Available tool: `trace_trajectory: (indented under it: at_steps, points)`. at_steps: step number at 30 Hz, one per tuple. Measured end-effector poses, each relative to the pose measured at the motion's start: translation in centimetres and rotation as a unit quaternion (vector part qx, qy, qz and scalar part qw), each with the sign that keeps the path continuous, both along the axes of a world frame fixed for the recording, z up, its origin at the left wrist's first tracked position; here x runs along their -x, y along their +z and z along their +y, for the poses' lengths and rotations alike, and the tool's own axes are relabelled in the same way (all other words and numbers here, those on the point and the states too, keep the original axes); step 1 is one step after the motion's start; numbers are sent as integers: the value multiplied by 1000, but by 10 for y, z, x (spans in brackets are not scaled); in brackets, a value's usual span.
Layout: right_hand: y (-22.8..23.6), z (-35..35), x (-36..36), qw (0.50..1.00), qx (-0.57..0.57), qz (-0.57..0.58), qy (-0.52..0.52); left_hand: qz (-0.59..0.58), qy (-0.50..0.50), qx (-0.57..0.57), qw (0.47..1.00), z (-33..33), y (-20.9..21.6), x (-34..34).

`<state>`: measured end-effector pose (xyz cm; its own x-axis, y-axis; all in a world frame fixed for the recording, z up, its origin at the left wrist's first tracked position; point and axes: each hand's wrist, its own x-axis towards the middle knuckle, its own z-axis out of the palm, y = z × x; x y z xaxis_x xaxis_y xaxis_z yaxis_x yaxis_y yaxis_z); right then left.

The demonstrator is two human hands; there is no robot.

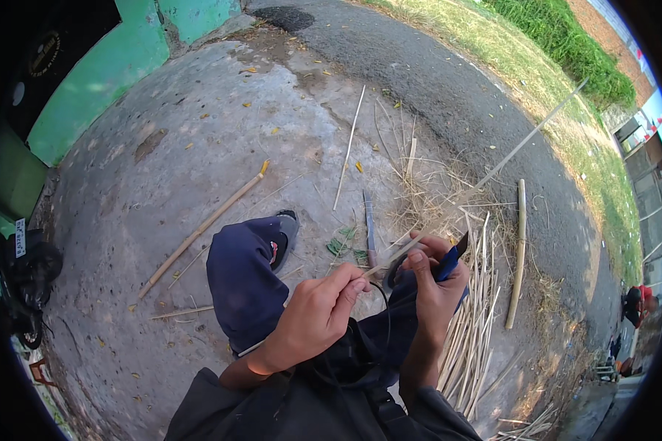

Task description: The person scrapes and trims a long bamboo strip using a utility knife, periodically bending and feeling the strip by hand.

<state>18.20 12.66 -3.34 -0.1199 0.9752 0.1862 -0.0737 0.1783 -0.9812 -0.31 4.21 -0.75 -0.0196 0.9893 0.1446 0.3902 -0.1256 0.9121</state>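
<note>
A long, thin bamboo strip (522, 144) slants from between my hands up toward the far right. My left hand (318, 312) is closed, pinching the strip's near end between thumb and fingers. Beside it, my right hand (435, 283) is closed around a blue-handled knife (449, 262) with a short dark blade pointing away and up. The strip passes at the right hand's thumb and fingertips; whether the blade touches it I cannot tell. Below the hands, a pile of split bamboo strips (472, 323) lies by my right leg.
A long-bladed knife (369, 226) lies on the concrete beyond my hands, near green leaves (337, 246). A bamboo stick (202, 229) lies at left, a thicker bamboo piece (518, 253) at right. Shavings (426, 195) are scattered ahead. A green wall (95, 92) stands far left; another person (638, 305) is far right.
</note>
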Motion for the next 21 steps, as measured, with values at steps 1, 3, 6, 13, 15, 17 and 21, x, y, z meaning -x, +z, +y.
trace_trajectory:
  at_steps: [1, 3, 6, 13, 15, 17, 21]
  points:
    - [-3, 0, -3, 999, -16, -20, -47, -26, 15, 4, 1000, 0, 2, -1]
    - [-9, -2, -10, 991, -57, -76, -98, -52, 31, 10, 998, 1, 0, -2]
    - [-18, -15, -16, 987, -131, -47, -75, -74, 42, 9, 996, 4, -3, -3]
    - [-15, -37, -3, 958, -169, -226, 55, -110, 1, 41, 993, 4, 1, -5]
    - [-12, -34, -3, 951, -189, -240, 45, -115, -6, 37, 993, 3, 4, -4]
    - [-13, -32, 0, 944, -208, -254, 36, -97, -46, 83, 991, 1, 8, 1]
    - [-16, -30, 5, 933, -258, -253, 13, -107, -47, 66, 991, -5, 10, -1]
